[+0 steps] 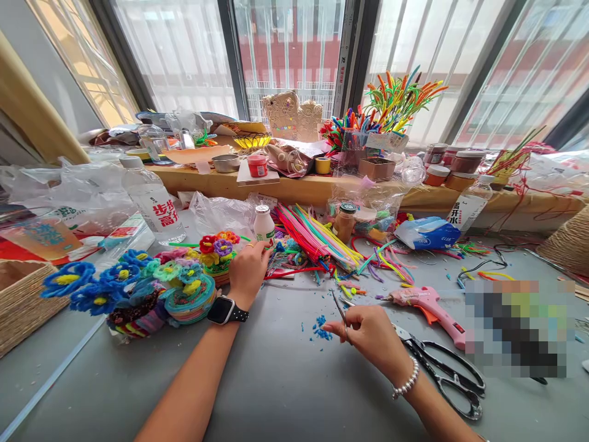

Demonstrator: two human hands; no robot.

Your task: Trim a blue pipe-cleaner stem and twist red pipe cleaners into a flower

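My left hand (249, 270), a watch on its wrist, reaches to the front of a small white bottle (264, 224). Its fingers are bent together, and whatever they may pinch is hidden. Left of it stand pipe-cleaner flowers (120, 274) in blue, green and other colours, set in a striped round pot (188, 302). My right hand (368, 334), wearing a beaded bracelet, grips small scissors (341, 310) whose blades point away from me, slightly parted. Blue fluffy scraps (321, 327) lie on the table beside its fingertips.
A pink glue gun (435, 310) and large black-handled scissors (444, 371) lie right of my right hand. Bundled pipe cleaners (317, 239) spread behind. A water bottle (154, 199) stands back left, a woven box (27, 301) at the left edge.
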